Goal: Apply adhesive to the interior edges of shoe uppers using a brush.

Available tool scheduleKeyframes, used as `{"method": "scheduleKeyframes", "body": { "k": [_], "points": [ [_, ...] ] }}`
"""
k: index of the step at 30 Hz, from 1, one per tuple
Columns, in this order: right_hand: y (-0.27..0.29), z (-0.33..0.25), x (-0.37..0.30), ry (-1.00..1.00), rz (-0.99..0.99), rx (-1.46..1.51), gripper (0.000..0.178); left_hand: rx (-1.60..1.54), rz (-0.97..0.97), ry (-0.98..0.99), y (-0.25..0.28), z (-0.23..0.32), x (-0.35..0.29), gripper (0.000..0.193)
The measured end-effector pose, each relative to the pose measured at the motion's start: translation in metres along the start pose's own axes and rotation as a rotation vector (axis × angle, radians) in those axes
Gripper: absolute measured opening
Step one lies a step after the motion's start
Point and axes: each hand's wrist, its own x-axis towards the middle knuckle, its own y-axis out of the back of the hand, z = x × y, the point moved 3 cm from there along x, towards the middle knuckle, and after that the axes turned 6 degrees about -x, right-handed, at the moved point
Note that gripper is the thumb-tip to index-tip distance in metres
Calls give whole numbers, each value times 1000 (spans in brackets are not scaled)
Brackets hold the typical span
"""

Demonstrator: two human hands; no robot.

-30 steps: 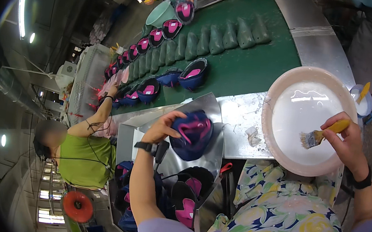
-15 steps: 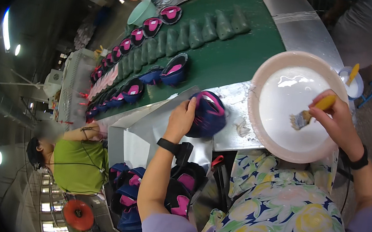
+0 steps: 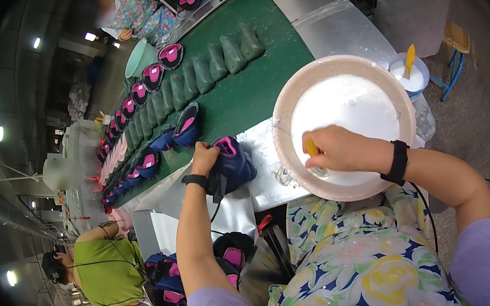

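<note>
My left hand (image 3: 204, 159) grips a navy shoe upper (image 3: 234, 169) with a pink lining by its opening, over the metal table edge. In my right hand (image 3: 344, 149) is a brush with a yellow handle (image 3: 311, 148). Its bristles are mostly hidden beneath the hand, low over the near left part of a pale pink basin (image 3: 286, 99). White liquid (image 3: 357, 100) fills much of the basin. Left of my left hand, another navy upper (image 3: 186, 125) rests on the green belt (image 3: 234, 96).
Rows of grey-green shoe lasts (image 3: 216, 62) and pink-lined uppers (image 3: 152, 76) cover the belt. A small tub (image 3: 414, 82) with a yellow-handled tool stands beyond the basin. More uppers (image 3: 169, 282) fill a bin by my left forearm. Two co-workers are at the left; another person stands beyond the table.
My right hand has moved left across the basin, turning the brush downward. My left hand still holds the upper, now tilted differently. The whole view has shifted.
</note>
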Motion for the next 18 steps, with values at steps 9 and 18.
{"method": "scheduleKeyframes", "body": {
  "k": [9, 18],
  "points": [
    [4, 7, -17, 183, 20, -186, 20, 215, 324, -626, 149, 3, -81, 25],
    [81, 15, -13, 128, 313, -92, 13, -1065, -72, -115, 179, -45, -98, 41]
  ]
}}
